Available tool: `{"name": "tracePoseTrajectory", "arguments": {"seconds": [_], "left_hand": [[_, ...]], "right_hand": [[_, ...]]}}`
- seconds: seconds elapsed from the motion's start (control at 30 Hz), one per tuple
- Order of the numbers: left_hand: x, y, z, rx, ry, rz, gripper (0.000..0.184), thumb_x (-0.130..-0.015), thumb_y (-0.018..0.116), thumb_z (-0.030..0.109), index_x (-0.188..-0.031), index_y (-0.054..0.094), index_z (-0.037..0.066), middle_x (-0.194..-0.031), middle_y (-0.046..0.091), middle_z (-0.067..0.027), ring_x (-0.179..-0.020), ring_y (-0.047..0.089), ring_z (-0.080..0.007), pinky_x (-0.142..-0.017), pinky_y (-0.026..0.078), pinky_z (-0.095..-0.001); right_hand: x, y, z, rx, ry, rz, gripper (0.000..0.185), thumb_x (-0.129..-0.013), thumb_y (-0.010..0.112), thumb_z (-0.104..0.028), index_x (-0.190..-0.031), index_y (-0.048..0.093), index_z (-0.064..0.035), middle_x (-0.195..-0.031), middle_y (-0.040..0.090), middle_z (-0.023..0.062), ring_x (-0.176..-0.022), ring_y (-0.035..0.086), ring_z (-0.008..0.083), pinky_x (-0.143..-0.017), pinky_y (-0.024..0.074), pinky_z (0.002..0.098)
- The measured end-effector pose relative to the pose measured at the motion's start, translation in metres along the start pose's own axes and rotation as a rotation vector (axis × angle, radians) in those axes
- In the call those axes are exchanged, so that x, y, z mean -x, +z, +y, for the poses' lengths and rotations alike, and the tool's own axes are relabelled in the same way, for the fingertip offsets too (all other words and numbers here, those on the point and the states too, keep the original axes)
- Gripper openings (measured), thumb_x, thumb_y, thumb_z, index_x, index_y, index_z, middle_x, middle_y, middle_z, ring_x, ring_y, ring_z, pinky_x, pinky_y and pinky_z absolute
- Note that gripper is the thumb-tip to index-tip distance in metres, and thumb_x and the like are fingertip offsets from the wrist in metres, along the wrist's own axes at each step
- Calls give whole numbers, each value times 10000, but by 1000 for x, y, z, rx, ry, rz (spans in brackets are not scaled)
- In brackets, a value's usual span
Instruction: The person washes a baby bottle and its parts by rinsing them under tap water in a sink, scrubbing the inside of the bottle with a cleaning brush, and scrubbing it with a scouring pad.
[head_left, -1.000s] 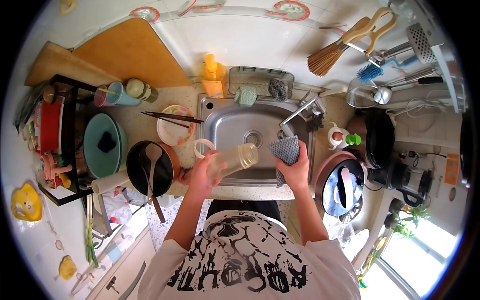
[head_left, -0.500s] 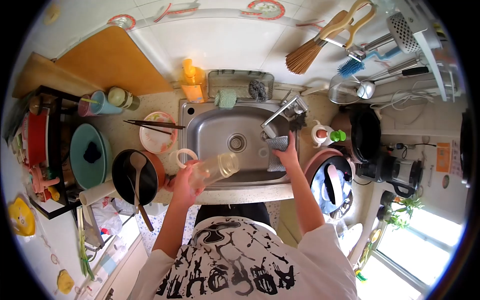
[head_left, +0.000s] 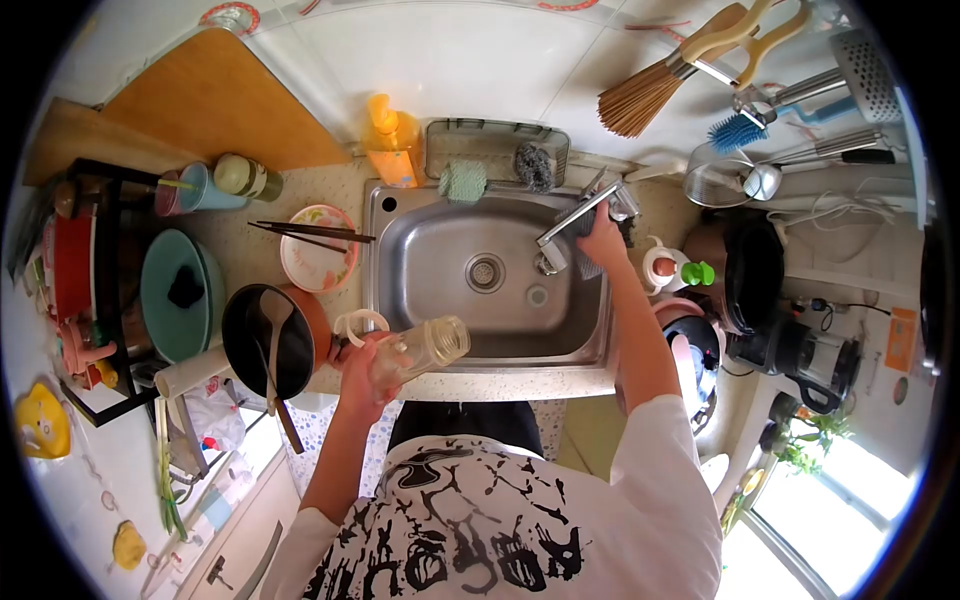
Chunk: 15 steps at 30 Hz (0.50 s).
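My left hand (head_left: 364,378) is wrapped round a clear bottle (head_left: 425,355), tilted with its open mouth up and to the right, over the sink's front left edge. Just above that hand a pale ring-shaped loop (head_left: 360,322) sticks out; whether it belongs to the bottle cannot be told. My right hand (head_left: 606,246) is at the metal faucet (head_left: 575,217), at the sink's right back corner. A grey cloth (head_left: 588,264) shows under its fingers, partly hidden by the hand and the faucet. The steel sink (head_left: 430,270) lies between my hands.
Left of the sink are a plate (head_left: 318,272) with chopsticks and a dark pot (head_left: 245,345) holding a wooden spatula. Behind it stand an orange soap bottle (head_left: 392,145) and a rack (head_left: 500,140) with a green cloth and a scrubber. Pump bottles (head_left: 660,268) stand on the right.
My right hand has moved up and right, with the grey cloth, from the sink's right side to the faucet. My left hand and the bottle have shifted slightly down and left.
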<state>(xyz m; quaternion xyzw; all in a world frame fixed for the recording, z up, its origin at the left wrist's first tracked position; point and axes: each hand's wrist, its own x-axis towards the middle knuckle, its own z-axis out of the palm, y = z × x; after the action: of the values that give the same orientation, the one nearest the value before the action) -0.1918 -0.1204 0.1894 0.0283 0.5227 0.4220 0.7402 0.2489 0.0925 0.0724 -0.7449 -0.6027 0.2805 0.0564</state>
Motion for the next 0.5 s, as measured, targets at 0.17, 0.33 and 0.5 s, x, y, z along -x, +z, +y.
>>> {"name": "tracePoseTrajectory", "arguments": {"seconds": [0.17,0.33,0.5], "left_hand": [[0,2,1,-17,0,38,385,-1028,414,383,-1251,537,94,-923,672,-132,-505,517,-150,-374,384,-249],[1,4,0,26,-2,69,397,-1026,423,387,-1262,534,88,-935,672,-139,-518,535,-162,-378,395,-253],[0,-6,-8,37,-40,42,411,-1024,437,463,-1243,525,126,-998,642,-97,-517,510,-144,-389,398,-236]], "right_hand": [[-17,18,-7,-70,-16,-14,1192,-686,754,-137,-1599,-5,-231,-1106,677,298,-1024,643,489,-905,528,505],[23,56,5,-367,-141,252,981,-748,748,-52,-1563,215,-170,-1198,667,184,-1096,651,350,-975,494,425],[45,148,27,-1472,228,102,438,-878,717,-104,-1288,564,-105,-1147,657,18,-1056,633,185,-948,500,373]]}}
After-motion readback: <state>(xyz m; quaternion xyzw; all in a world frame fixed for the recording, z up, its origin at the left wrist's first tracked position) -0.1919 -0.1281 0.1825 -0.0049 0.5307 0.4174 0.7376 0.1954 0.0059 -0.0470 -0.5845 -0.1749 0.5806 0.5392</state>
